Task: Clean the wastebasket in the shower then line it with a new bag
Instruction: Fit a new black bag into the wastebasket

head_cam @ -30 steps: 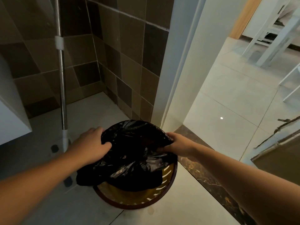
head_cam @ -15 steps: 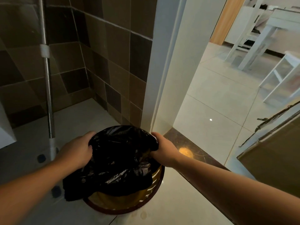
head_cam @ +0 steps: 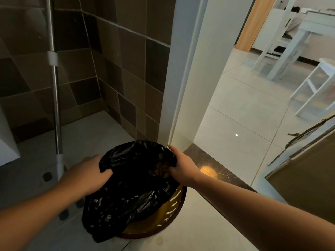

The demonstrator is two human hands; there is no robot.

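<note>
A: Where's the bin?
B: The bin [head_cam: 168, 212] sits on the floor by the door frame [head_cam: 181, 78]. The bag [head_cam: 134, 187] is draped over its far rim.
A: Hands?
B: Left hand [head_cam: 87, 175] and right hand [head_cam: 182, 168] both grip the bag's edge, fingers curled into the plastic.
A: Any change?
B: The hands sit a bit wider on the film than a second ago. Lining's underway, but the near rim is still bare.

A glossy black plastic bag [head_cam: 134, 185] is covering a round wastebasket [head_cam: 174, 211] showing yellow slotted walls and a dark red rim. Brown and tan square wall tiles [head_cam: 112, 57] are chequering the upper left; a dark marbled threshold strip [head_cam: 223, 171] is running at centre right.
</note>
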